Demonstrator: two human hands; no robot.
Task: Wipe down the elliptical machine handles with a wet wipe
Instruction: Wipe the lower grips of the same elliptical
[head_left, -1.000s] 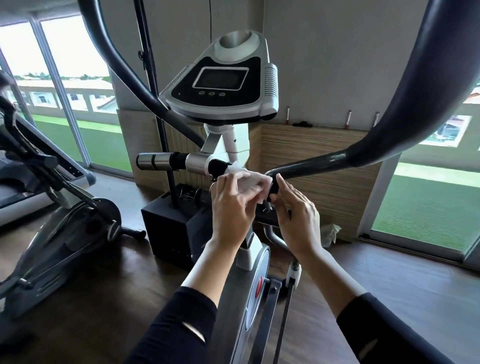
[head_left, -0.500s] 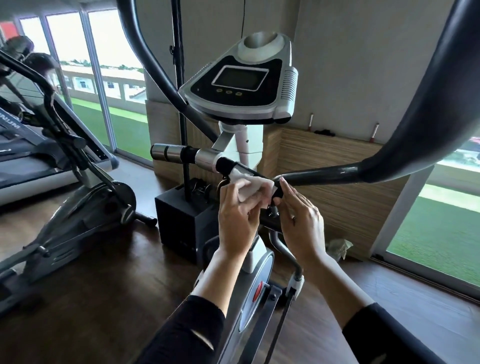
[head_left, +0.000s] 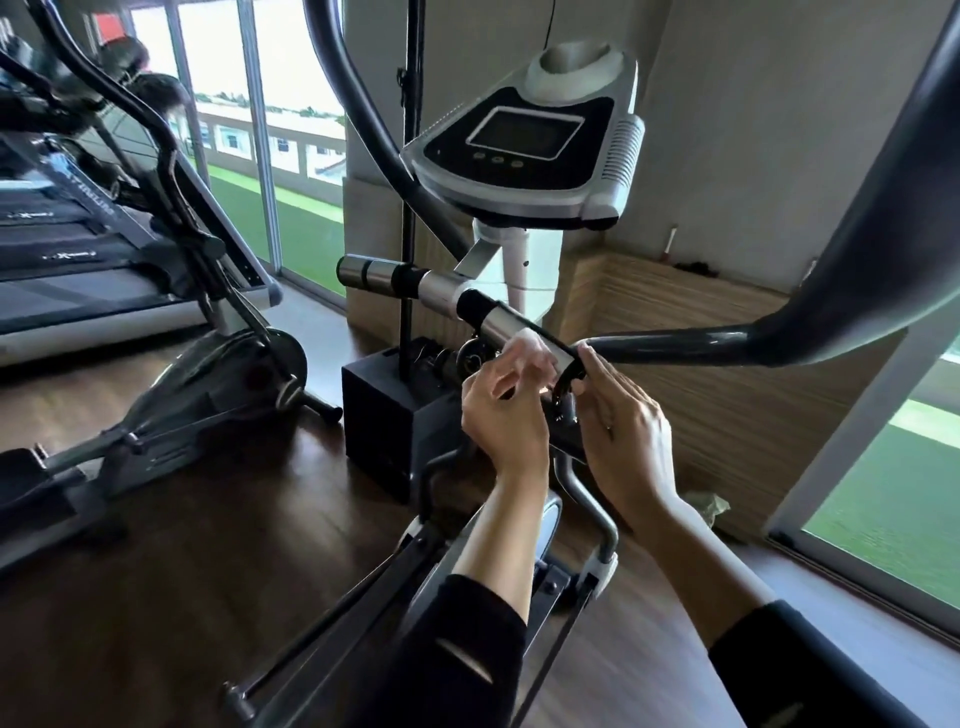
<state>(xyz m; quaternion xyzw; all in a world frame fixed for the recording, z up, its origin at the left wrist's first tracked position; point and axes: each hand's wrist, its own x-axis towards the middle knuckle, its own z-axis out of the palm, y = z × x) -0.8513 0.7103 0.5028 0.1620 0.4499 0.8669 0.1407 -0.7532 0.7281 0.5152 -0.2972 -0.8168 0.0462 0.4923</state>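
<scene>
Daylit windows flank grey wall, dark wood floor

Head cam, looks fwd and down, close on elliptical console

Treadmill side rail: partial lettering, roughly "…TIMUM"; remainder too blurred to read.

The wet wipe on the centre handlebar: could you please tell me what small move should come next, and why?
Probably slide the left hand and wet wipe leftward along the handlebar: the wipe sits at its near end, and the silver grip sections beyond lie uncovered.
</scene>
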